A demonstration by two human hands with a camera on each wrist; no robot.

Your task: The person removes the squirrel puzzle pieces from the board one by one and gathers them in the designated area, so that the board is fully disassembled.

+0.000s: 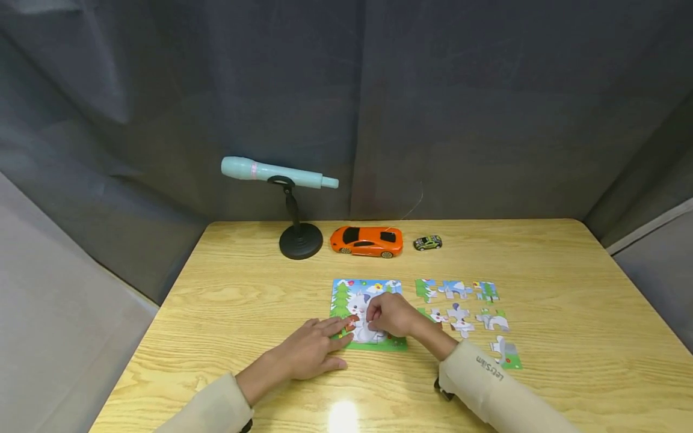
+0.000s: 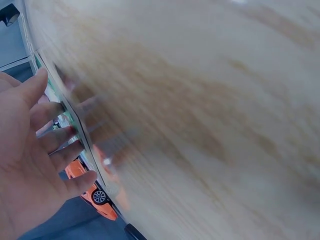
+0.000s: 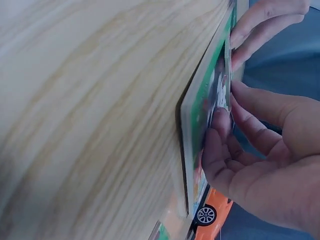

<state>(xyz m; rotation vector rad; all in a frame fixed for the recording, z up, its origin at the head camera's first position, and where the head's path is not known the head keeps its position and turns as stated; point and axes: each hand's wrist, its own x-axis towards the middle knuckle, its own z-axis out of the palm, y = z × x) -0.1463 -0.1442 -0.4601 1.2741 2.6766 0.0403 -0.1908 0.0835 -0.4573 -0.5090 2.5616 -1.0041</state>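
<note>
A picture puzzle board [image 1: 391, 346] with a green border, trees and a white-grey cartoon animal lies flat on the wooden table. My left hand [image 1: 314, 352] rests at its left side, fingers spread and nearly straight over the picture. Over the board's right half, my right hand [image 1: 394, 314] bends its fingers down and pinches a thin puzzle piece [image 3: 226, 82], seen edge-on in the right wrist view. The hand hides most of that piece. Right of the board lie several loose puzzle pieces [image 1: 459, 317] in rough rows, some partly behind the right forearm.
Behind the board stand an orange toy car [image 1: 373, 242] and a small green-black toy car [image 1: 428, 242]. To their left, a light blue microphone [image 1: 281, 174] sits on a black stand [image 1: 301, 242]. A dark curtain [image 1: 460, 120] hangs along the table's back edge.
</note>
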